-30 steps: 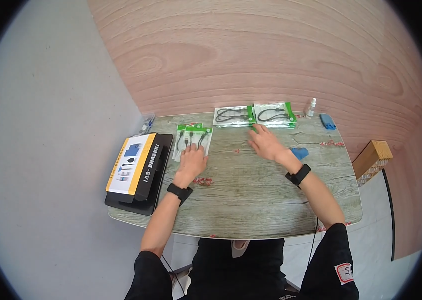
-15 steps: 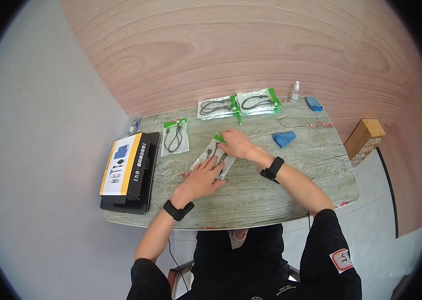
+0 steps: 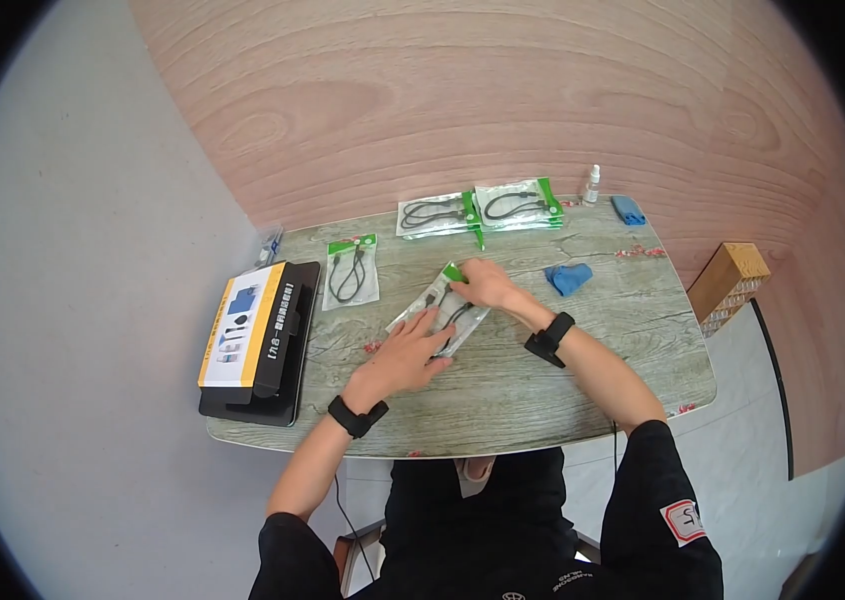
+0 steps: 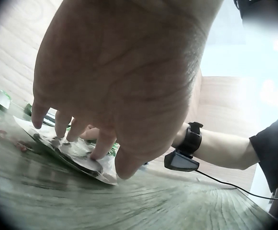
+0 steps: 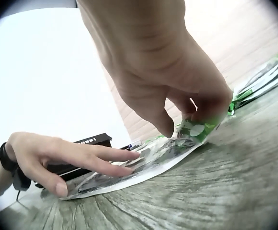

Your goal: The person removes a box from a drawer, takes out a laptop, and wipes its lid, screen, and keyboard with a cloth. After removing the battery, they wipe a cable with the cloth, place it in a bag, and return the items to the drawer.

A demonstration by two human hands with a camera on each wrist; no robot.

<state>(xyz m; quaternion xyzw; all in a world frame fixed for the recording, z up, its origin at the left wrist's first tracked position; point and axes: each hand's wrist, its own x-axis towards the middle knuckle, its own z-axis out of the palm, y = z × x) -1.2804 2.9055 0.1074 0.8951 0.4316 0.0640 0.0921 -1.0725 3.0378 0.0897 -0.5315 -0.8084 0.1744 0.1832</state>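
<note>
A clear plastic bag with a green top and a dark USB cable inside (image 3: 461, 318) lies slanted in the middle of the table. My left hand (image 3: 401, 361) rests on its lower part; in the left wrist view the spread fingertips touch the plastic. At the green end, my right hand (image 3: 490, 284) pinches the bag's corner, with the fingers curled, as the right wrist view shows. A second bagged cable (image 3: 352, 274) lies flat to the left, apart from both hands.
Two stacks of bagged cables, a left one (image 3: 436, 217) and a right one (image 3: 520, 205), are at the back. A crumpled blue cloth (image 3: 569, 279), a small spray bottle (image 3: 593, 186) and a folded blue cloth (image 3: 629, 210) are to the right. A black box (image 3: 261, 340) stands left.
One bag from the left pair has come to the table's middle under my left hand. My right hand has moved from near the stacks to its green end. The bag has lately shifted slightly right.
</note>
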